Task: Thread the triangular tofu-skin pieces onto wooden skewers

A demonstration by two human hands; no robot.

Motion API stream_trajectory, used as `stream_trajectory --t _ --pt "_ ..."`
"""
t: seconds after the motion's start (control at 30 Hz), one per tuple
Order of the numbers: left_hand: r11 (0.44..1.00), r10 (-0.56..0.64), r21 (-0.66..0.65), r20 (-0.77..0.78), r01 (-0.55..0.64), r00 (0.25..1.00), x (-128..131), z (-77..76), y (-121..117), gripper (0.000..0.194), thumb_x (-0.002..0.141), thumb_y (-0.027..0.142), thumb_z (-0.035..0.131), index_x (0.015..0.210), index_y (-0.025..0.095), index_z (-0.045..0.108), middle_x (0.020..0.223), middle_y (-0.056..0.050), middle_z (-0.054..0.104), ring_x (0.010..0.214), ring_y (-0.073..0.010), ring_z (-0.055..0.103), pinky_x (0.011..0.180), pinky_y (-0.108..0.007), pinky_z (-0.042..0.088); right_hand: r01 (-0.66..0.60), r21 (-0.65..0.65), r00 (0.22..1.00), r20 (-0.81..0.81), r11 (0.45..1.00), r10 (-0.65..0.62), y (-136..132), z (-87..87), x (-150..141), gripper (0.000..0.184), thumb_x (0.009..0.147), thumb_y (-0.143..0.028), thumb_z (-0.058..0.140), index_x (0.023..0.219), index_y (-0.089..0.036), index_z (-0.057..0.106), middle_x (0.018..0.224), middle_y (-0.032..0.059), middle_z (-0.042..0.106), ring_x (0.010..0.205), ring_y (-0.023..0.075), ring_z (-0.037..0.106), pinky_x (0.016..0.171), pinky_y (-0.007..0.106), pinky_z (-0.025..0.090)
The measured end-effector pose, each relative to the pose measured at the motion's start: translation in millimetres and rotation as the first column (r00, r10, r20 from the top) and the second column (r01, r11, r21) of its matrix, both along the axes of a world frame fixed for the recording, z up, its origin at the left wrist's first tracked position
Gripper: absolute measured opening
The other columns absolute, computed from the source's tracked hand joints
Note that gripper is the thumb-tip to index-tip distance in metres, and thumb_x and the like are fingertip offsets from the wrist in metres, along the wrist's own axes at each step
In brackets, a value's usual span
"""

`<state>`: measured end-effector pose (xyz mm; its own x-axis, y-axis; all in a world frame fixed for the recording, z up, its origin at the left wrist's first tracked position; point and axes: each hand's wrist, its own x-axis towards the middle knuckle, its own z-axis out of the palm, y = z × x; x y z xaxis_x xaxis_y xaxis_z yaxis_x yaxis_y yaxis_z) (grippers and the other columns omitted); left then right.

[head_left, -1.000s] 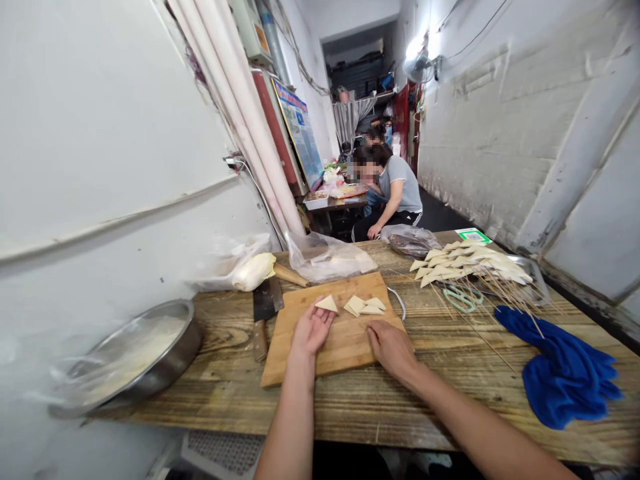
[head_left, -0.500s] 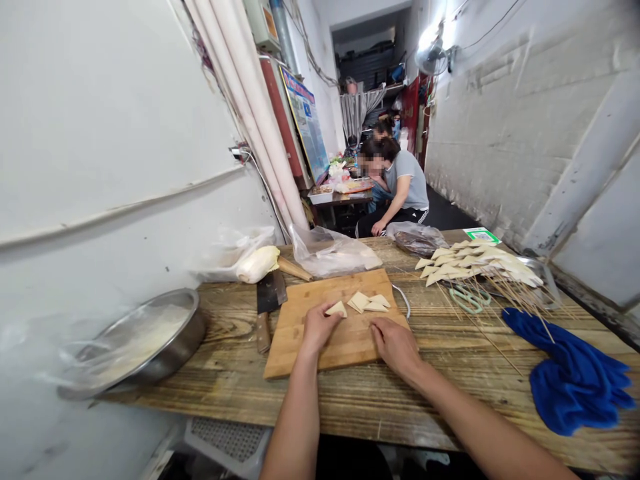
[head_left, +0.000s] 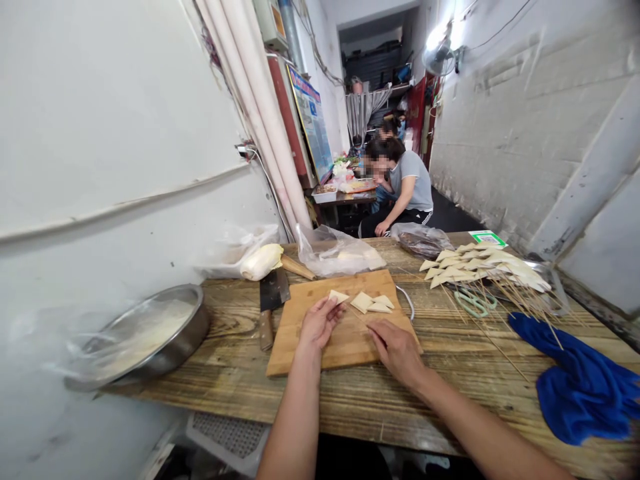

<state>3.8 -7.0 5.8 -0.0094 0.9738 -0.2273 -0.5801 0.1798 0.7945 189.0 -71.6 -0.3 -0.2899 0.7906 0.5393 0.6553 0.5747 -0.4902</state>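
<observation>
My left hand (head_left: 319, 324) rests on the wooden cutting board (head_left: 345, 350) and pinches a pale triangular slice (head_left: 338, 296) at its fingertips. My right hand (head_left: 397, 343) lies on the board's right part, fingers closed on a thin wooden skewer (head_left: 361, 317) that points toward the slice. A few more triangular slices (head_left: 373, 303) lie on the board just beyond the two hands.
A cleaver (head_left: 273, 300) lies left of the board, beside a plastic-covered metal basin (head_left: 145, 333). To the right are skewered slices (head_left: 480, 267), green scissors (head_left: 473, 303) and a blue cloth (head_left: 585, 393). Plastic bags (head_left: 340, 253) sit behind. A person (head_left: 405, 187) sits further back.
My left hand drew the triangular slice toward me, then raised it at the fingertips. My right hand stayed on the board's right part, and the skewer now shows between the hands.
</observation>
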Motion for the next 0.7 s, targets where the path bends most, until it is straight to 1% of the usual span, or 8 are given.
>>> stream_trajectory --t 0.1,0.2,0.27,0.33,0.4,0.47,0.6,0.7 --pt "0.998 0.023 -0.054 0.094 -0.018 0.995 -1.7 0.0 1.5 0.007 0.074 0.010 0.060 0.082 0.010 0.061 0.075 -0.008 0.066 0.060 -0.0096 0.060 0.053 -0.017 0.049 -0.016 0.131 0.996 0.088 0.991 0.005 -8.3 15.2 3.3 0.026 0.089 -0.023 0.039 0.094 -0.022 0.065 0.076 0.0045 0.059 0.074 0.0153 0.051 0.070 0.028 0.038" --pt "0.987 0.122 -0.121 0.135 -0.106 0.983 -3.2 1.4 3.7 0.004 0.078 0.008 0.056 0.081 0.010 0.058 0.072 -0.007 0.065 0.056 -0.0081 0.059 0.048 -0.016 0.048 -0.099 0.268 0.988 0.143 0.958 0.062 -17.0 26.9 6.4 0.023 0.088 -0.025 0.044 0.096 -0.028 0.065 0.062 0.0006 0.054 0.068 0.0142 0.048 0.072 0.031 0.034" --pt "0.977 0.161 -0.165 0.158 -0.135 0.974 -3.8 3.4 4.7 0.005 0.079 0.007 0.055 0.081 0.010 0.058 0.071 -0.006 0.065 0.053 -0.0070 0.058 0.045 -0.014 0.047 -0.152 0.303 0.985 0.126 0.941 0.119 -20.1 30.2 6.9 0.024 0.088 -0.023 0.044 0.104 -0.027 0.062 0.058 -0.0002 0.054 0.064 0.0135 0.048 0.069 0.030 0.035" --pt "0.971 0.174 -0.195 0.181 -0.138 0.968 -4.1 5.9 5.0 0.005 0.080 0.007 0.054 0.082 0.009 0.057 0.071 -0.005 0.065 0.052 -0.0064 0.058 0.044 -0.014 0.047 -0.175 0.303 0.985 0.058 0.937 0.165 -20.6 31.2 6.1 0.027 0.087 -0.019 0.041 0.108 -0.023 0.058 0.064 0.0020 0.059 0.066 0.0144 0.051 0.067 0.030 0.037" --pt "0.968 0.178 -0.209 0.194 -0.136 0.965 -4.0 8.1 4.5 0.005 0.081 0.008 0.053 0.083 0.009 0.057 0.071 -0.005 0.065 0.052 -0.0063 0.058 0.044 -0.013 0.048 -0.195 0.279 0.977 -0.029 0.940 0.211 -20.1 31.2 4.2 0.030 0.086 -0.016 0.039 0.110 -0.020 0.056 0.078 0.0058 0.064 0.074 0.0157 0.054 0.069 0.030 0.041" --pt "0.967 0.182 -0.211 0.199 -0.139 0.963 -3.2 9.4 3.5 0.006 0.081 0.007 0.052 0.083 0.009 0.057 0.070 -0.005 0.065 0.052 -0.0066 0.059 0.044 -0.013 0.048 -0.213 0.217 0.964 -0.110 0.953 0.240 -19.5 29.9 1.5 0.029 0.086 -0.017 0.038 0.108 -0.018 0.056 0.086 0.0071 0.065 0.079 0.0157 0.057 0.072 0.030 0.043" --pt "0.969 0.170 -0.211 0.208 -0.126 0.963 2.8 8.3 1.2 0.009 0.080 0.004 0.051 0.084 0.010 0.057 0.071 -0.006 0.066 0.055 -0.0087 0.061 0.045 -0.014 0.049 -0.126 0.023 0.967 -0.218 0.992 0.128 -15.9 19.5 -5.1 0.019 0.086 -0.025 0.043 0.093 -0.020 0.061 0.080 0.0044 0.066 0.074 0.0147 0.059 0.072 0.027 0.045" --pt "0.973 0.114 -0.226 0.278 -0.051 0.954 9.6 5.2 1.0 0.009 0.082 0.006 0.049 0.085 0.010 0.057 0.076 -0.009 0.067 0.064 -0.0120 0.065 0.053 -0.019 0.053 -0.107 -0.072 0.975 -0.204 0.992 0.090 -10.2 8.9 -7.1 0.019 0.086 -0.021 0.041 0.089 -0.019 0.060 0.080 0.0033 0.065 0.074 0.0137 0.059 0.070 0.025 0.045"
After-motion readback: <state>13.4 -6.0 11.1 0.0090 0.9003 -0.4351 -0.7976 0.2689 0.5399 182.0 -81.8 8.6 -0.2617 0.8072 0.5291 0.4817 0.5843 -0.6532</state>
